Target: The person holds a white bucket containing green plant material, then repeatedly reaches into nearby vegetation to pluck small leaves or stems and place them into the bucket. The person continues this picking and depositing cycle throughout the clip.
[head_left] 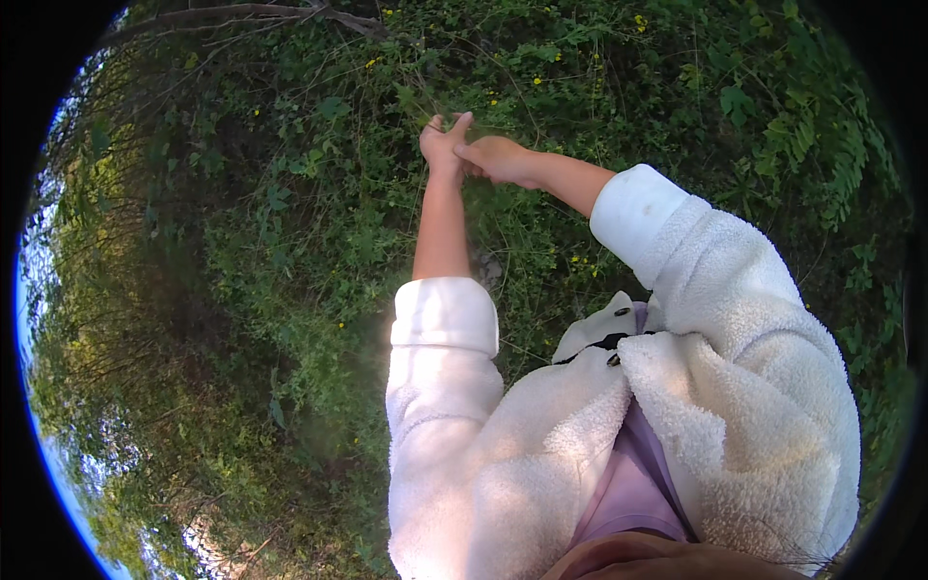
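Both hands reach forward into low green plants with small yellow flowers. My left hand has its fingers curled, with the thumb standing out to the right. Leafy stems rise right beside its fingertips; whether they run into its grip is too small to tell. Coming in from the right, my right hand is closed, its fingertips meeting the left hand near the base of the thumb. What lies between those fingers, if anything, is hidden. Both forearms are bare below the turned-up white cuffs of a fleece jacket.
Dense weeds and vines surround the hands. A bare brown branch crosses the top left. Broader leafy plants stand at the far right. Tall bushes with sky behind them fill the left rim.
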